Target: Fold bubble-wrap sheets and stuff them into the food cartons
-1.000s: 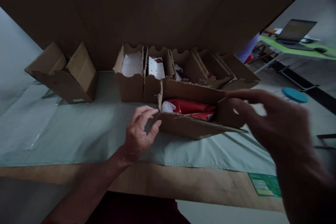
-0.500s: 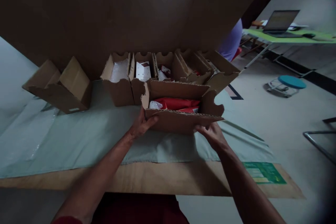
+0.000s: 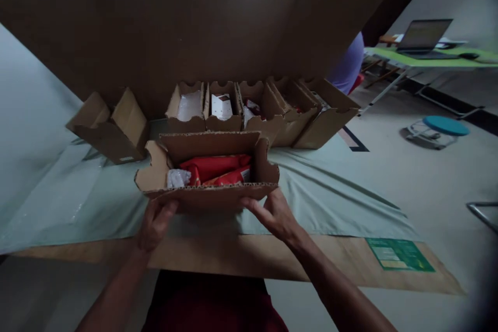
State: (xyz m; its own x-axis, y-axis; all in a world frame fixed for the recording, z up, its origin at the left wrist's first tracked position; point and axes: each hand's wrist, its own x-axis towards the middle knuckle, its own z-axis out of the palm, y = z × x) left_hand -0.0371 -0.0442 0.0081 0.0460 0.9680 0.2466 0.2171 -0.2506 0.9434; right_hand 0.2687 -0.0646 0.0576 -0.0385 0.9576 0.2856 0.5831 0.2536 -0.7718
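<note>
Between my two hands is an open-topped cardboard box (image 3: 210, 199) with notched short sides, held over the near part of the cloth. My left hand (image 3: 155, 220) grips its lower left side, thumb on the near wall. On the right, my right hand (image 3: 270, 212) clasps the other end, thumb likewise across the front. Inside lie red packets (image 3: 218, 166) and a crumpled clear plastic piece (image 3: 179, 178). Behind it stands a row of similar boxes; one has clear plastic wrap (image 3: 189, 106), another a white carton (image 3: 221, 107).
A tilted cardboard box (image 3: 112, 135) stands at the left beside a clear plastic sheet (image 3: 58, 187). A tall cardboard panel (image 3: 175, 36) rises behind the row. Light green cloth (image 3: 322, 192) covers the wooden table (image 3: 272, 254). A blue stool (image 3: 445, 125) and a laptop (image 3: 424, 36) are at the right.
Both hands have carried the box with red packets to the left and closer to me, away from the row. The view has shifted slightly.
</note>
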